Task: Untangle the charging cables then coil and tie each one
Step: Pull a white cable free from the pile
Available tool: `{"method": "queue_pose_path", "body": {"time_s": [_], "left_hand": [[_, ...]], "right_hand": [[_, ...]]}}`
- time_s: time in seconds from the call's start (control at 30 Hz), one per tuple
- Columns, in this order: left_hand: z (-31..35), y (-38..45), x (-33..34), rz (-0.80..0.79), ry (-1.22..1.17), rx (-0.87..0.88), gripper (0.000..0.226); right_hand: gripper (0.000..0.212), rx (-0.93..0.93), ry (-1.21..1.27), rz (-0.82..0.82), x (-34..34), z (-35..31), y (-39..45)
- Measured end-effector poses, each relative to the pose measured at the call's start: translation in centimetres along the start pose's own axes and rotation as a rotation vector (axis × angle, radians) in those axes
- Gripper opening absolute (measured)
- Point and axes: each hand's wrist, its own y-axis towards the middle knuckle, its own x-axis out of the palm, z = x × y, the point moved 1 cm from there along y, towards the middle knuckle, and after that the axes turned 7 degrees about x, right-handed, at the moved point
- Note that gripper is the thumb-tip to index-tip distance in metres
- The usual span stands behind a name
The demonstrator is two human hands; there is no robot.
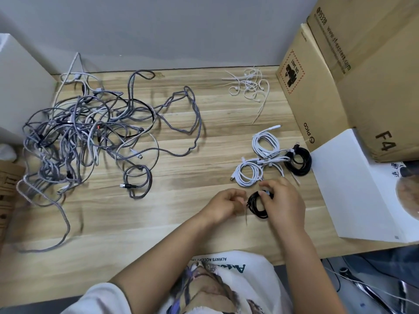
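— Where do we stand with the one nearest us?

— We have a small black coil (257, 205) between our hands at the near right of the wooden table (181, 223). Our right hand (283, 200) has its fingers curled over the coil's top, and our left hand (224, 203) is pinching something thin at its left edge, which looks like the tail of a tie (246, 217) (too fine to be sure). We judge this one coiled and in the middle of being tied.

— And just beyond?

— Three bundles look finished: two white coiled cables (248, 173) (265, 142) and a black coiled cable (298, 163), all lying close together beside the white box (362, 189).

— So what is left?

— Most of it. To the left sits the big tangle of grey braided cables (74, 132), with one long loop (181, 118) straying toward the middle. We cannot count them, but there are clearly several.

— Ties enough?

— A heap of white cable ties (247, 86) waits at the far edge by the cardboard box (317, 75).
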Motion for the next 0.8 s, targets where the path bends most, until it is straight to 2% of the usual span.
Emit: {"method": "queue_pose_path", "body": {"time_s": [0.1, 0.17, 0.27, 0.37, 0.47, 0.53, 0.6, 0.7, 0.8], "left_hand": [[0.2, -1.3, -1.6, 0.05, 0.038, 0.098, 0.024], [-0.1, -2.4, -3.6, 0.151, 0.046, 0.195, 0.023], [-1.0, -4.4, -6.9, 0.46, 0.022, 0.31, 0.03], [-2.1, -6.6, -10.3, 0.865, 0.216, 0.391, 0.03], [-3.3, -8.5, -13.7, 1.135, 0.394, 0.406, 0.032], [-4.2, -8.9, -15.6, 1.143, 0.36, 0.299, 0.036], [-5.0, -8.6, -16.9, 1.047, 0.33, 0.21, 0.037], [-5.4, -8.1, -17.7, 0.932, 0.312, 0.176, 0.024], [-4.7, -8.0, -17.3, 0.879, 0.292, 0.191, 0.02]], "right_hand": [[0.017, -0.052, 0.162, -0.03, -0.8, -2.3, -0.6], [0.015, -0.121, 0.27, -0.116, -0.5, -4.6, -1.1], [0.014, -0.269, 0.274, -0.304, 1.5, -8.1, -2.0], [0.017, -0.384, 0.274, -0.543, 4.4, -11.2, -3.1], [0.025, -0.328, 0.346, -0.724, 7.7, -13.8, -3.4], [0.029, -0.172, 0.414, -0.807, 9.7, -15.1, -3.1], [0.029, 0.018, 0.549, -0.89, 11.2, -16.0, -2.7], [0.018, 0.267, 0.776, -0.964, 12.7, -17.3, -2.4], [0.029, 0.411, 0.869, -0.945, 13.1, -17.8, -2.0]]}}
